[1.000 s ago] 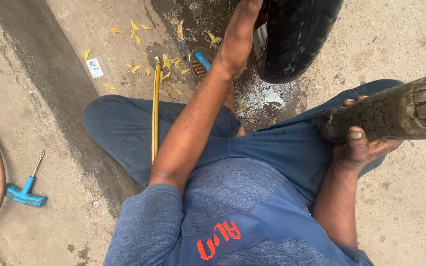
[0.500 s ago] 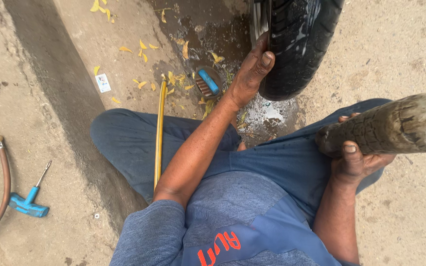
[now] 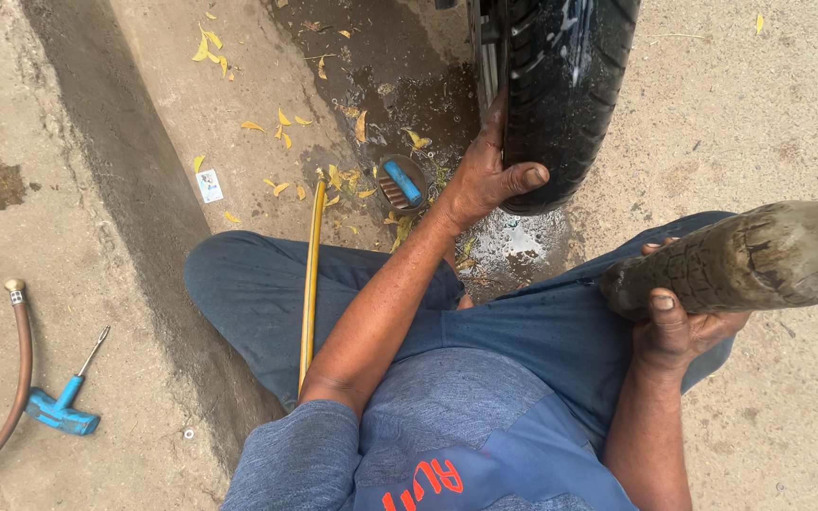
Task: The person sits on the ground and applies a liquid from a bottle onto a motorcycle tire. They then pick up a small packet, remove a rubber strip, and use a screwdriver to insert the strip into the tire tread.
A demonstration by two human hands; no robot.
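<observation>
The person sits on the sandy ground (image 3: 788,114) with legs in blue trousers spread out. The left hand (image 3: 487,178) is wrapped around the bottom edge of a black rubber wheel tyre (image 3: 565,85) that stands upright just in front of the person. The thumb lies across the bumpy tread and the fingers go round the inner side, so the hand is closed on the tyre. The tyre looks wet and shiny near the top.

The right hand (image 3: 679,326) grips a thick, dirty, grey-brown wooden block (image 3: 740,257). The thumb presses on its near side and the fingers curl under it. The block lies sideways above the right knee and runs off to the right edge of the view.

Under the tyre is a dark wet patch with a little foamy puddle (image 3: 513,241). Near the left hand sits a small round tin with a blue-handled brush (image 3: 401,182) in it. A long thin yellow rod (image 3: 311,274) lies across the left leg. Small yellow leaves (image 3: 281,118) are scattered on the ground. Far to the left lie a blue T-handled tool (image 3: 61,409) and a brown rubber hose with a metal tip (image 3: 19,360), just beside each other.
</observation>
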